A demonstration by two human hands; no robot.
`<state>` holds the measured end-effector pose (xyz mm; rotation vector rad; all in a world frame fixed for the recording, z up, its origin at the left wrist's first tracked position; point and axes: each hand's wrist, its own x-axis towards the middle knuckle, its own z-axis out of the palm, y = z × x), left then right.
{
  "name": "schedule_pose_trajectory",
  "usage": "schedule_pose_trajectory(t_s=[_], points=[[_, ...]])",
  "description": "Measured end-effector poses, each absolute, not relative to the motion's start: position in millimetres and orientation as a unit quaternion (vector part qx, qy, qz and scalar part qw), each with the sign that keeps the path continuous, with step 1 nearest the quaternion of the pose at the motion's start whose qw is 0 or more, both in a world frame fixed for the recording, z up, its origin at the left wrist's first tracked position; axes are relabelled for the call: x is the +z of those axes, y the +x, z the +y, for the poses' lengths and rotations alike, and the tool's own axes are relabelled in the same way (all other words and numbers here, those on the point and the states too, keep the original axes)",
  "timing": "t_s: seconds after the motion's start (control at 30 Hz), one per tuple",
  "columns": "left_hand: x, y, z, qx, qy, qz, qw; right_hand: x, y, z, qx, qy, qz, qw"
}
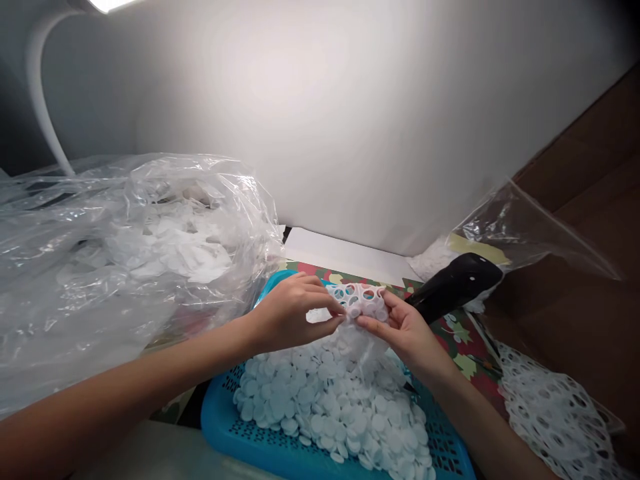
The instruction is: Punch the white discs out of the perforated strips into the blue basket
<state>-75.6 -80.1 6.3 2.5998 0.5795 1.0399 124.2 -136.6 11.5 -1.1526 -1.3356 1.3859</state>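
Note:
A white sheet (361, 300) punched full of round holes is held between both hands above a blue basket (240, 437). My left hand (287, 313) pinches its left edge with thumb and fingers. My right hand (403, 327) grips its right edge. The sheet's lower part hangs down crumpled onto a heap of small white round discs (330, 407) that fills the basket.
A big clear plastic bag (115, 260) of white sheets lies at the left. A black tool (453, 283) and a smaller clear bag (515, 233) sit behind my right hand. Punched-out white mesh (555, 413) lies at the lower right. A white lamp arm (43, 87) curves up at the top left.

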Motion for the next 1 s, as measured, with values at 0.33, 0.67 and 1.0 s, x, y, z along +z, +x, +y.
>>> schedule_pose_trajectory(t_s=[0.33,0.67,1.0], points=[[10.7,-77.1,-82.3,0.299,0.906,0.190,0.231,13.3,122.4,-139.0,0.559,-0.449,-0.548,0.432],[12.7,-77.6,-81.7,0.251,0.928,0.158,0.225,11.8,124.4,-140.5,0.550,-0.450,-0.565,0.420],[16.6,-77.4,-86.6,0.242,0.932,0.125,0.240,12.8,123.2,-145.7,0.557,-0.449,-0.577,0.394]])
